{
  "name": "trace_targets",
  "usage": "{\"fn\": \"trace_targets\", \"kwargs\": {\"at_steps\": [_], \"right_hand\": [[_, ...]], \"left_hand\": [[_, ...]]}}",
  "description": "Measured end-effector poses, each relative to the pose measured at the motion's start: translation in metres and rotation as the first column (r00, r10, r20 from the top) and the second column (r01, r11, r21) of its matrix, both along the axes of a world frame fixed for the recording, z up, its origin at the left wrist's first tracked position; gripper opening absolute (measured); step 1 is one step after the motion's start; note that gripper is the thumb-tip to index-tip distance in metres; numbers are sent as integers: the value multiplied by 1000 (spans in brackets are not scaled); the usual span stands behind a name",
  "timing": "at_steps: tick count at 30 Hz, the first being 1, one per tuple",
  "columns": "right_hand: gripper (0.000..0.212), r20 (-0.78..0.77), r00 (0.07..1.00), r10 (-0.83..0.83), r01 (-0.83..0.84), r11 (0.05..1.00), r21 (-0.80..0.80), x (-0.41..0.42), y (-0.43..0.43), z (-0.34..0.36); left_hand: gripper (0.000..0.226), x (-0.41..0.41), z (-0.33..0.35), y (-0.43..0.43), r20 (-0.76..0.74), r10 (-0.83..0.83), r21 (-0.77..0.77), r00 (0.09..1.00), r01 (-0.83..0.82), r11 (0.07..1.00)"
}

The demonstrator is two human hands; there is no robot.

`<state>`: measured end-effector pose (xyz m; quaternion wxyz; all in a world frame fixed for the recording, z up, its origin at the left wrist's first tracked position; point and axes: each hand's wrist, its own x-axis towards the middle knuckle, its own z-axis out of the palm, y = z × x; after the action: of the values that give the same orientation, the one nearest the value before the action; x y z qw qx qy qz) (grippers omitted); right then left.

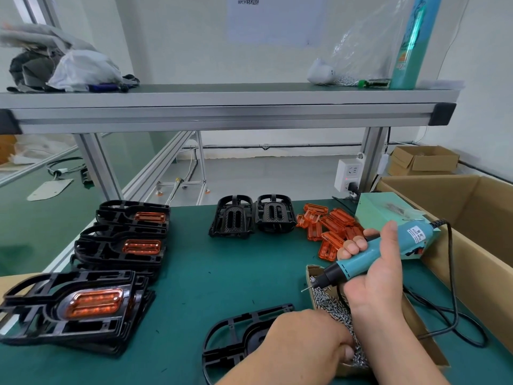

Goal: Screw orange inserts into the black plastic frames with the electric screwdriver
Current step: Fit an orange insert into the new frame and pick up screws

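My right hand [374, 270] grips the teal electric screwdriver [372, 255], whose bit points left and down over a cardboard tray of small silver screws [333, 307]. My left hand [302, 345] reaches into the near end of that tray, its fingertips curled among the screws. Under my left wrist lies a black plastic frame [236, 334] flat on the green mat, without an insert that I can see. A heap of loose orange inserts [330, 227] lies behind the screwdriver. On the left, three stacks of black frames carry orange inserts [94, 302].
Two more black frames [251, 215] stand at the back middle. An open cardboard box [477, 218] borders the right side, with a teal box [383, 207] beside it. The screwdriver's black cable [455, 309] loops on the mat at right. An aluminium shelf [222, 109] spans overhead.
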<state>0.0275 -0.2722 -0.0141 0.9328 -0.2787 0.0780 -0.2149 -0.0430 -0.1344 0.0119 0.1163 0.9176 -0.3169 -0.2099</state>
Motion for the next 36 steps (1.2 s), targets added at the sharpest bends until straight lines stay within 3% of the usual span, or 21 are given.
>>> {"fn": "trace_targets", "kwargs": {"at_steps": [7, 12, 21, 36], "right_hand": [[39, 13, 1000, 14, -14, 1000, -2, -2, -1, -1], [39, 0, 1000, 6, -6, 1000, 12, -1, -1, 0], [40, -6, 1000, 1, -1, 1000, 27, -2, -3, 1], [40, -9, 1000, -5, 5, 999, 37, -2, -3, 3]], "left_hand": [[34, -3, 2, 3, 6, -64, 6, 998, 64, 998], [31, 0, -4, 9, 1, -56, -103, 998, 56, 993], [14, -1, -14, 13, -140, 129, -377, 982, -173, 910], [12, -6, -24, 6, -105, 270, -390, 957, -289, 874]]}}
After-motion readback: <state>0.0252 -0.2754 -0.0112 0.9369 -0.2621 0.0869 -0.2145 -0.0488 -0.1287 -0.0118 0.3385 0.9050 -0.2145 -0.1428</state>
